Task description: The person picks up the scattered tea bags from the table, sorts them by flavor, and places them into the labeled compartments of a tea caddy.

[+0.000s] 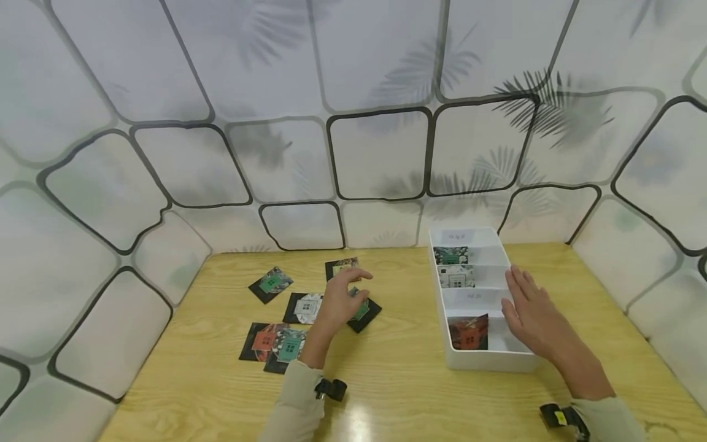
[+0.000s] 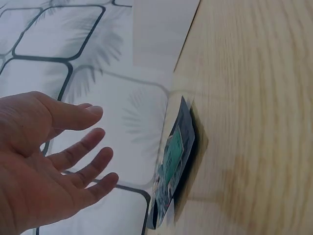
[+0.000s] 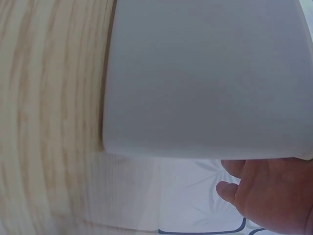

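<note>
My left hand (image 1: 338, 304) hovers over loose sachets, its fingers loosely bent around nothing. Beneath it lies a black sachet with a green label (image 1: 366, 313), also seen beyond the fingers as a tilted sachet (image 2: 172, 159) in the left wrist view. Just behind the hand is a sachet with a yellow-green label (image 1: 338, 266), partly covered; a white-labelled sachet (image 1: 304, 307) lies to its left. My right hand (image 1: 537, 319), fingers straight, rests along the right rim of a white divided box (image 1: 488, 361). That box holds a green sachet (image 1: 450, 255), a white one (image 1: 457, 277) and a red one (image 1: 469, 333).
Further left on the wooden table (image 1: 397, 393) lie a green-labelled sachet (image 1: 270, 284) and, nearer, a red-labelled sachet (image 1: 262, 341) overlapped by another green-labelled sachet (image 1: 287, 350). A patterned curtain (image 1: 381, 153) encloses the table's back and sides.
</note>
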Tool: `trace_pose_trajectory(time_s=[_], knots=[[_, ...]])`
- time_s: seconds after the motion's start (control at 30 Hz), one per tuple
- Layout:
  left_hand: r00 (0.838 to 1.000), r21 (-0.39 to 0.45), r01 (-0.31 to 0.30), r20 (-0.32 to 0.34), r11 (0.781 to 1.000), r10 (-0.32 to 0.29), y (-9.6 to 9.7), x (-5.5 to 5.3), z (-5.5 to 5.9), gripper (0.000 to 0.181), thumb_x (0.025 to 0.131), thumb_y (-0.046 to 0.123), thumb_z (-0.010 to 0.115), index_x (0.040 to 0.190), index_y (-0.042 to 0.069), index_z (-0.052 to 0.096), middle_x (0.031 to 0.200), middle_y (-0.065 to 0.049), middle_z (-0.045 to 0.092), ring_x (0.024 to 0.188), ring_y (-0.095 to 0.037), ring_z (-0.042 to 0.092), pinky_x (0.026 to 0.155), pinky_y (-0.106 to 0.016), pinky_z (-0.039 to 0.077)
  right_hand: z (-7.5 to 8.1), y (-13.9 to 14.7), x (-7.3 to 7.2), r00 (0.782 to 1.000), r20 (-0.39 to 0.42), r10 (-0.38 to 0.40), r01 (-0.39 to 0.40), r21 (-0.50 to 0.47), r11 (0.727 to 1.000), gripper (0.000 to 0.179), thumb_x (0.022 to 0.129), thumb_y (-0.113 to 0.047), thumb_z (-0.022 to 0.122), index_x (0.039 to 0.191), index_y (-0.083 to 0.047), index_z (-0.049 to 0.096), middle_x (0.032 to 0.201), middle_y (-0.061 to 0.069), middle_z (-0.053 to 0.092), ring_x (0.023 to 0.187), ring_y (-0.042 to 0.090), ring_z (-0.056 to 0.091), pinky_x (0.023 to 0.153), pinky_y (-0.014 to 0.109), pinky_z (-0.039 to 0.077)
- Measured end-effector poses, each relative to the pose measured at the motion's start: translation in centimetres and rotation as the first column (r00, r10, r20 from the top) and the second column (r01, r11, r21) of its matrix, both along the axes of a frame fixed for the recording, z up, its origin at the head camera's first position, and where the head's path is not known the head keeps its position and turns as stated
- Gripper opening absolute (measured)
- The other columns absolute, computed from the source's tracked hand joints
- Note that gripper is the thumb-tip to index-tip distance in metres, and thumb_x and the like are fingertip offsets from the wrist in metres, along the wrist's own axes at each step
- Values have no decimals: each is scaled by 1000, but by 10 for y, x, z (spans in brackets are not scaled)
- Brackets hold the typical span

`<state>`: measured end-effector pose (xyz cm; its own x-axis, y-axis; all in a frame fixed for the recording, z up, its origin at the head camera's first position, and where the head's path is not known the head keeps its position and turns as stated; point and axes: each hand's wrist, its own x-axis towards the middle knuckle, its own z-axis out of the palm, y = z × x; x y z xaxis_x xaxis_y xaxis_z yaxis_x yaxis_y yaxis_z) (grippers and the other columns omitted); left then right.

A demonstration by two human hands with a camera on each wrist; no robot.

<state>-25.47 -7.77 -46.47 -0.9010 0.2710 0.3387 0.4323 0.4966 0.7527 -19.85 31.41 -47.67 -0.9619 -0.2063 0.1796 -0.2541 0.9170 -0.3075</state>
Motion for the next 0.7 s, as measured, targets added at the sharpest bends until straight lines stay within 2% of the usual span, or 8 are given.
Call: trace_pose_trajectory(time_s=[0.2, 0.37, 0.53, 0.63, 0.7], knots=[[995, -88, -22, 93, 996, 31, -12, -1, 2, 31, 93, 0, 73, 123, 6, 71, 134, -18, 57, 124, -39, 56, 98, -57, 49, 6, 0, 0, 1000, 2, 1, -1, 16, 1000, 64, 111, -27, 35, 157, 14, 19, 164, 33, 14, 150, 52, 14, 112, 73, 20], [988, -174, 0, 150, 985, 26, -16, -4, 3, 35, 92, 2, 75, 127, 4, 68, 138, -22, 54, 126, -44, 53, 97, -58, 49, 9, 0, 0, 1000, 4, 1, -1, 12, 1000, 64, 111, -27, 35, 156, 15, 18, 164, 33, 13, 151, 52, 13, 112, 73, 19], [971, -289, -10, 227, 957, 78, -16, -2, -2, 37, 91, 5, 78, 128, 6, 69, 147, -22, 51, 137, -45, 45, 103, -59, 45, 6, -1, 1, 999, 36, 4, -4, -4, 1000, 64, 111, -27, 34, 157, 14, 17, 165, 33, 11, 151, 52, 11, 113, 72, 18], [968, -351, -16, 230, 936, 103, -17, 1, -5, 37, 89, 11, 82, 125, 7, 71, 144, -23, 54, 133, -45, 48, 99, -59, 48, 5, -2, 2, 999, 40, 0, 0, -3, 1000, 64, 112, -27, 34, 157, 14, 17, 165, 32, 11, 151, 51, 11, 113, 72, 18], [970, -364, -16, 222, 931, 104, -18, 1, -6, 38, 86, 14, 85, 122, 9, 72, 142, -23, 55, 132, -47, 49, 99, -61, 47, 5, -3, 2, 999, 33, -3, 3, 1, 1000, 64, 111, -27, 34, 157, 14, 17, 165, 32, 12, 151, 51, 11, 113, 72, 18]])
